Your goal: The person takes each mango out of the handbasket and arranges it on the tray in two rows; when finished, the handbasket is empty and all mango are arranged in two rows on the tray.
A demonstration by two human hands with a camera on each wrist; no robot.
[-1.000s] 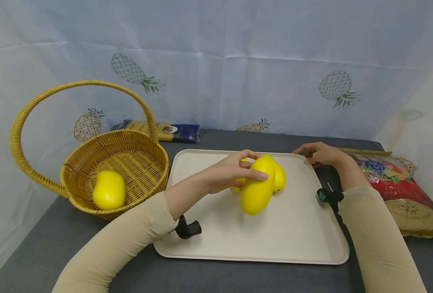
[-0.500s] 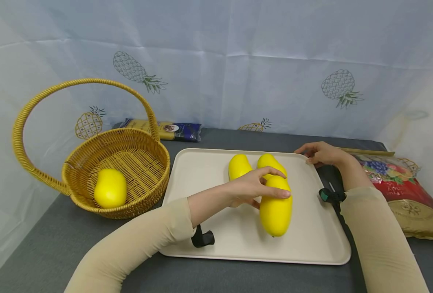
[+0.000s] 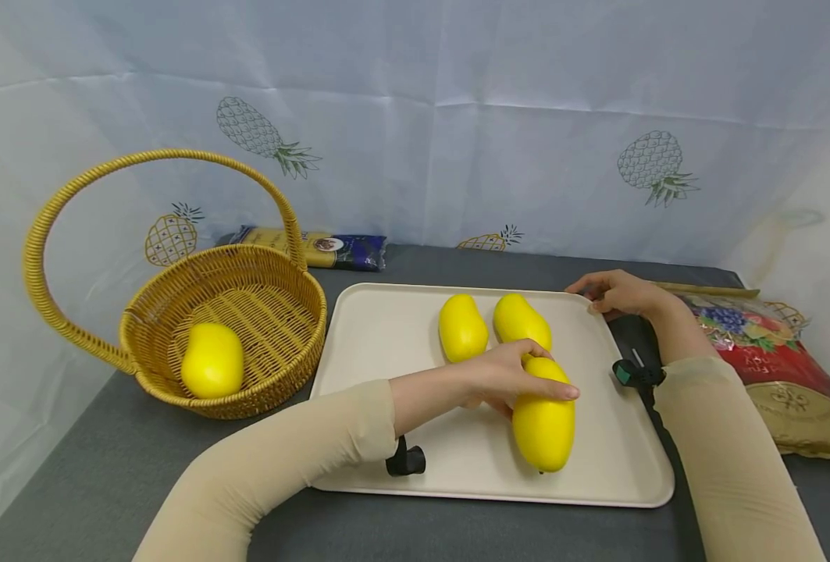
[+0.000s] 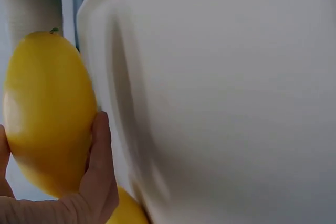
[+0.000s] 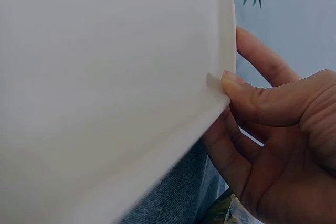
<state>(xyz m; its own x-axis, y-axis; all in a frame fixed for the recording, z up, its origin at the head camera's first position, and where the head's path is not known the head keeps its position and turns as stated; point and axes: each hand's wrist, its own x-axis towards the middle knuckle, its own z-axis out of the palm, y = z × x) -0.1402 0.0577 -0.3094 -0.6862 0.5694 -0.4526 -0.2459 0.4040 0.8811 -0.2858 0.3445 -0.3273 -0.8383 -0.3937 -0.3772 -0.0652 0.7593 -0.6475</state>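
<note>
My left hand [image 3: 506, 376] grips a yellow mango [image 3: 544, 429] above the right half of a cream tray [image 3: 386, 332]. In the left wrist view, the thumb and fingers lie on either side of this mango [image 4: 50, 108], stem end away from the palm. Two more mangoes, one on the left [image 3: 463, 328] and one on the right [image 3: 520, 318], lie behind it on the tray. At the tray's far right corner, my right hand [image 3: 618, 293] pinches the rim; the right wrist view shows the thumb [image 5: 257, 100] on top of the edge and fingers below.
A wicker basket [image 3: 274, 390] with a tall handle stands left of the tray, one mango [image 3: 212, 361] inside. Behind it lies a blue and yellow packet [image 3: 344, 251]. A red and gold bag [image 3: 773, 375] lies beside the right forearm. A pineapple-print curtain [image 3: 415, 140] hangs behind.
The left hand has carried its mango right and toward the front of the tray, uncovering the two mangoes behind. The right hand stays at the tray corner.
</note>
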